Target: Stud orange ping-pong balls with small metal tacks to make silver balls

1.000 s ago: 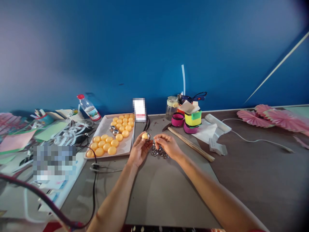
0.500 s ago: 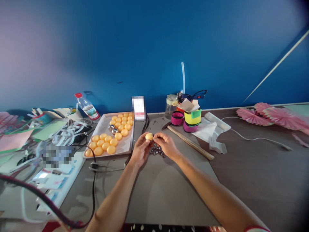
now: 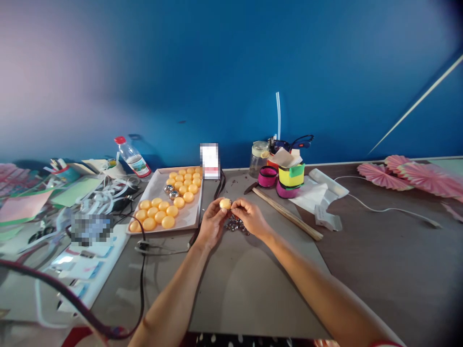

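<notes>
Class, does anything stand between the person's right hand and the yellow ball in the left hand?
Nothing visible does. The shiny pieces lie below. The left hand holds the yellow ball close beside the right hand; whether ball and right hand touch, I cannot tell.

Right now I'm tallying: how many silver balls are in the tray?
2: one silver ball near the middle of the tray, another beside it, nearer and to the right. None appears hidden.

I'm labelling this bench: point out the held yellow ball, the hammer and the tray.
Yellow ball (image 3: 225,204): head view, its yellow side.
Hammer (image 3: 287,213): head view, middle of the wooden handle.
Tray (image 3: 188,215): head view, bare floor near the right edge.
</notes>
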### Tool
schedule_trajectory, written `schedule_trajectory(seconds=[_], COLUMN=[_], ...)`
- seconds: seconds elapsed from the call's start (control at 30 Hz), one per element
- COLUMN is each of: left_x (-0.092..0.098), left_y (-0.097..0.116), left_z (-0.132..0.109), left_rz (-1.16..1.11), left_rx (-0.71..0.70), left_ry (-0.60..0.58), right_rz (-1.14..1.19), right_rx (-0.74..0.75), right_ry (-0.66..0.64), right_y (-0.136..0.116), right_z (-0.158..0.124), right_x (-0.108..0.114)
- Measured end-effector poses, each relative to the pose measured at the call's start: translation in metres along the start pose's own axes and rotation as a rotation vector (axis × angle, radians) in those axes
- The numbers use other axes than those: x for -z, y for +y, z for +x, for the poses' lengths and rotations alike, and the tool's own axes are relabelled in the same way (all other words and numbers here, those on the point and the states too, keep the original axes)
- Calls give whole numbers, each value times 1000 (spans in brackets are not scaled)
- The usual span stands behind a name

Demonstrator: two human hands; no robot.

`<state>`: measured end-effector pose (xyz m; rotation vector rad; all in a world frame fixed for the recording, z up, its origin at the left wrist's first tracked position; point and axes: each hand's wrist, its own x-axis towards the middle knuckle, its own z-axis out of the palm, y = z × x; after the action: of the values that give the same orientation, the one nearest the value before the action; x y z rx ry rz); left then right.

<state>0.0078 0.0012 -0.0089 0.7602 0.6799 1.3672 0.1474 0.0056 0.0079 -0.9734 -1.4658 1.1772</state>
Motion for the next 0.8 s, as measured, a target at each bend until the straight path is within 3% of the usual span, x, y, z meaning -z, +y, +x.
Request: schedule_trajectory(seconds=[0.3, 0.8], left_x=[-2, 4], left_y=[0, -3], left_z=[-3, -4], left_rz=[76, 427], left_rx=[-59, -210], left_ry=[0, 11], right_rz=[-37, 87], right_rx=[-30, -126], right_ry=[4, 46], right_y=[0, -1], right_z=[0, -3], right_x=[1, -4])
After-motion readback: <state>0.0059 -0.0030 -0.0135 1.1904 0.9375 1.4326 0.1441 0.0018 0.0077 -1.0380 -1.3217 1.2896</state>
